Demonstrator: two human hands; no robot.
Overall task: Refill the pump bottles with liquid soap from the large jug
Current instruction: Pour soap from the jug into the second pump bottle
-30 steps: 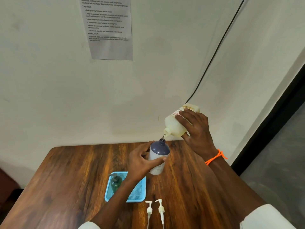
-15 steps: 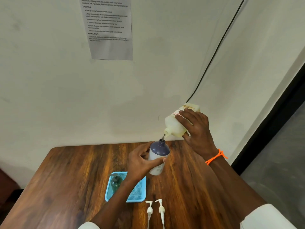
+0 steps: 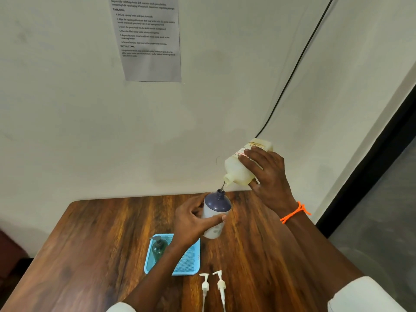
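1. Right hand (image 3: 267,176): fingers and thumb wrapped round the large jug (image 3: 242,168), a pale cream container with a printed label. The jug is held in the air, tilted mouth-down toward the left, in front of the wall (image 3: 90,131).
2. A thin stream of liquid soap (image 3: 222,185) runs from the jug's mouth down into the open neck of the pump bottle (image 3: 216,212) just below it; mouth and neck are close but apart.
3. Left hand (image 3: 193,219): fingers curled round the pump bottle's white body, thumb across its front. The bottle has a dark blue-grey shoulder and no pump fitted; it is held slightly tilted over the wooden table (image 3: 90,244). Whether its base touches the tabletop cannot be told.
4. The two hands are apart, each clamped on its own container, the right one higher than the left.
5. Blue mesh tray (image 3: 191,264): lies on the table nearer the camera than the held bottle, partly hidden by the left forearm. A green pump bottle (image 3: 158,249) with its pump fitted stands upright in the tray's left part.
6. Two white pump heads (image 3: 213,287) with their dip tubes lie side by side on the table, just right of the tray's near corner.
7. An orange cord bracelet (image 3: 295,212) circles the right wrist.
8. A printed sheet (image 3: 148,39) hangs on the wall; a black cable (image 3: 299,57) runs diagonally down the wall behind the jug.
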